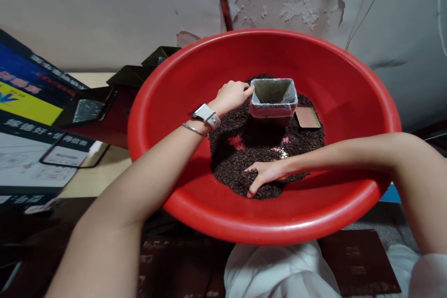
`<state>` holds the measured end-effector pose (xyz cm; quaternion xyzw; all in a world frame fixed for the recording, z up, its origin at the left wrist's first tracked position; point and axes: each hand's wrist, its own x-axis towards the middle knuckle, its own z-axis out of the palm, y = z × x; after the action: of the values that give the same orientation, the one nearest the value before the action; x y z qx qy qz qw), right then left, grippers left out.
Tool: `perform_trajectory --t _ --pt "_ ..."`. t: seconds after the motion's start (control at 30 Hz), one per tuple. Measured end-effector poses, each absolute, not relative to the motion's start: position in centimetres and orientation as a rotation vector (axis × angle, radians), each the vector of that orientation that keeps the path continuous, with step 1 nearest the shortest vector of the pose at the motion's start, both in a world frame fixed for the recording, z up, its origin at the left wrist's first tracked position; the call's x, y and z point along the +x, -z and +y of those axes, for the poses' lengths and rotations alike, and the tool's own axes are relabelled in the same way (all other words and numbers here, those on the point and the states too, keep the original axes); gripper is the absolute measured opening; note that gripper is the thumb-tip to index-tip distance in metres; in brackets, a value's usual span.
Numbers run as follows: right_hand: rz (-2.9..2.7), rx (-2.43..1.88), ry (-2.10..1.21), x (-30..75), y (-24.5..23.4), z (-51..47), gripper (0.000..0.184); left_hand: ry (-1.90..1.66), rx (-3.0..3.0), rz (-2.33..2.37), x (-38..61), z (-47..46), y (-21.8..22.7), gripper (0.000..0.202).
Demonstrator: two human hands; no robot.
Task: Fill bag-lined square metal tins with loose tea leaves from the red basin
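My left hand (pixel 232 97), with a watch and a bracelet at the wrist, grips the left rim of a rectangular tin (pixel 272 111). Clear plastic lines the tin, which stands upright and shows no contents down to where I can see. Dark loose tea leaves (pixel 230 172) lie around it in the bottom of a large red basin (pixel 352 84). Nearer to me, my right hand (pixel 267 174) reaches over the basin's right rim into the leaves, thumb and forefinger spread; its other fingers are partly hidden. A small rectangular lid (pixel 308 117) rests on the leaves right of the tin.
Left of the basin stand dark open tins (pixel 101 111) with plastic liners, beside a printed cardboard box (pixel 31 116). A wall (pixel 139 9) with peeling plaster rises behind. Dark red-brown panels (pixel 359 260) lie below the basin's near rim.
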<state>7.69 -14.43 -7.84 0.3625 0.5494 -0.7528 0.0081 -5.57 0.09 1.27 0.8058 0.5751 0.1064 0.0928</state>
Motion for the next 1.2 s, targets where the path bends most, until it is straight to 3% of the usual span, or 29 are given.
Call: perform_trajectory --t 0.1,0.4,0.57,0.7,1.2 --pt "1.796 1.045 2.452 6.7 7.5 -14.1 0.029 -0.281 2.379 1.712 -5.5 -0.2 -1.7 0.048" --pt "2.567 1.363 2.334 7.2 -1.0 -8.1 0.021 -0.256 2.394 1.666 -5.7 -0.2 -2.0 0.043" --pt "3.234 1.768 1.775 10.8 -3.8 -3.3 0.022 -0.249 2.409 1.679 -5.8 0.1 -1.7 0.046" --pt "3.265 1.980 1.410 13.0 -3.9 -1.0 0.022 -0.234 2.394 1.680 -5.8 0.0 -1.7 0.050" --pt "3.208 1.942 1.602 13.5 -3.9 -0.6 0.019 -0.239 2.430 1.684 -5.8 0.2 -1.5 0.050"
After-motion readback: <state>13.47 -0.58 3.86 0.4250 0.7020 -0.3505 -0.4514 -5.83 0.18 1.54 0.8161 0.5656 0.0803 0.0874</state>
